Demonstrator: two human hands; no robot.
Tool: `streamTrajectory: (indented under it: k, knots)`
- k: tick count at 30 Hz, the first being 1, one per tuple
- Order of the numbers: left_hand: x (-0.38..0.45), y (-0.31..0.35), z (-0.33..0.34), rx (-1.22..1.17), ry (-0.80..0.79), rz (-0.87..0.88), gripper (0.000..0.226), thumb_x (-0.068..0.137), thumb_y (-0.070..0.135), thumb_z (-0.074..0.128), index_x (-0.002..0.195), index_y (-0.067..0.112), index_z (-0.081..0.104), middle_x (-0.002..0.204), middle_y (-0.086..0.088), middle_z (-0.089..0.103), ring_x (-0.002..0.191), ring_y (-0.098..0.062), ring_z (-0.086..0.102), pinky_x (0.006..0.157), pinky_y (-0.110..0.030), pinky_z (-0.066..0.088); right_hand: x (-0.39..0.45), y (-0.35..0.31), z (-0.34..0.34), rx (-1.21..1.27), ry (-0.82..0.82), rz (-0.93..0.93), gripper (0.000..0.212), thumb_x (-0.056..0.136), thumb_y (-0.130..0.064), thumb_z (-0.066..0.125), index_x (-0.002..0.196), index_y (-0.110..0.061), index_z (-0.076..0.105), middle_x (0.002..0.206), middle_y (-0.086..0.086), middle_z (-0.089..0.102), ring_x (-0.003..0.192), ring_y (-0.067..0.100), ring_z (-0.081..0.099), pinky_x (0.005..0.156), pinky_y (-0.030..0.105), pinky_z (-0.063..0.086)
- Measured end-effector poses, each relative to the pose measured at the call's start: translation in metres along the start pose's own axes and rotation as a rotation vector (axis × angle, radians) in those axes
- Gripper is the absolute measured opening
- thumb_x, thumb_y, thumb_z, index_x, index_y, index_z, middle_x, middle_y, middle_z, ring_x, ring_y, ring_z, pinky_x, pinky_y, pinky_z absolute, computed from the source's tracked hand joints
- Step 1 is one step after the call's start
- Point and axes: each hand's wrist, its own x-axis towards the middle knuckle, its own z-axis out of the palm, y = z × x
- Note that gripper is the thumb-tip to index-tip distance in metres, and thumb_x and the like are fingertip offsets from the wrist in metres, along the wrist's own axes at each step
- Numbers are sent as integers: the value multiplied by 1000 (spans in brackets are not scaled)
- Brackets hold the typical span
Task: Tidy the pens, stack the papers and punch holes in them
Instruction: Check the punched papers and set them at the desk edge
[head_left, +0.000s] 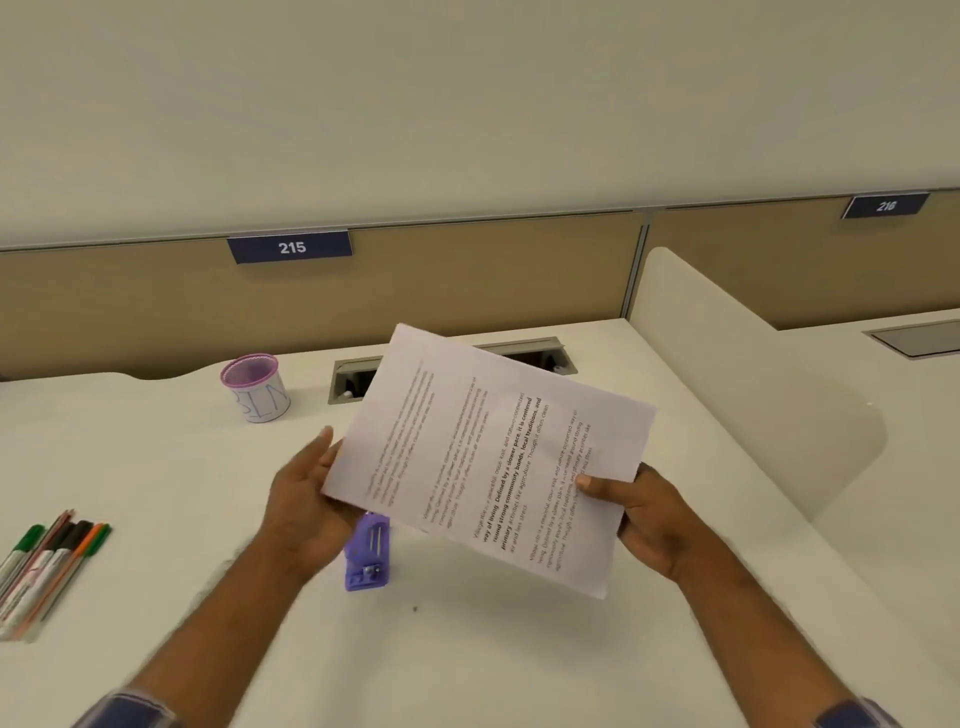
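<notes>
Both hands hold the papers (488, 457) above the tabletop (156, 467): left hand (306, 499) cradling one edge, right hand (639, 512) pinching the other. Square the edges first (tapping helps), then feed them into the purple hole punch (368, 553) beneath.

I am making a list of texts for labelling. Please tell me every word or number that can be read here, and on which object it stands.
"215": white digits on the dark blue sign on the partition.
"216": on the second sign, slightly blurred.
"way of living. Defined by a slower pace, it is centered": bold print on the papers; the remaining print is too small.
Handwritten letters on the pen cup: too faint to read.
</notes>
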Motion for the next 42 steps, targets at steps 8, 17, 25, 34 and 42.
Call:
streamTrajectory:
  k: [8, 17, 25, 34, 42]
  knots:
    - [-2, 21, 0, 611, -205, 54, 48, 86, 43, 60, 126, 16, 63, 112, -16, 72, 97, -35, 70, 78, -46, 59, 1, -16, -1, -267, -44, -15, 32, 75, -15, 77, 105, -22, 74, 108, 8, 75, 98, 29, 72, 77, 41, 61]
    - [-4, -23, 27, 732, -25, 294, 28, 82, 44, 64, 103, 26, 70, 91, 3, 77, 82, -20, 73, 63, -27, 59, -8, 3, 0, -347, 304, -319, 20, 85, -9, 72, 86, -29, 76, 85, -2, 77, 83, 19, 73, 66, 29, 62]
    - [2, -89, 12, 767, -10, 183, 14, 96, 25, 61, 103, 24, 72, 102, 6, 77, 104, -20, 70, 81, -26, 56, -16, 52, -32, -384, 414, -194, 15, 85, -8, 71, 97, -17, 69, 96, 4, 75, 88, 19, 71, 68, 26, 59]
    - [8, -97, 16, 820, 56, 231, 18, 98, 27, 57, 112, 24, 68, 103, 4, 75, 100, -19, 68, 80, -30, 58, -21, 67, -44, -356, 464, -181, 17, 86, -11, 71, 96, -25, 69, 92, -8, 74, 85, 10, 72, 65, 19, 58]
    - [14, -96, 18, 877, 72, 227, 19, 98, 28, 57, 114, 23, 67, 102, 6, 74, 99, -19, 68, 75, -25, 56, -20, 66, -47, -388, 449, -181, 18, 87, -12, 70, 95, -29, 69, 89, -12, 75, 84, 9, 73, 62, 15, 57]
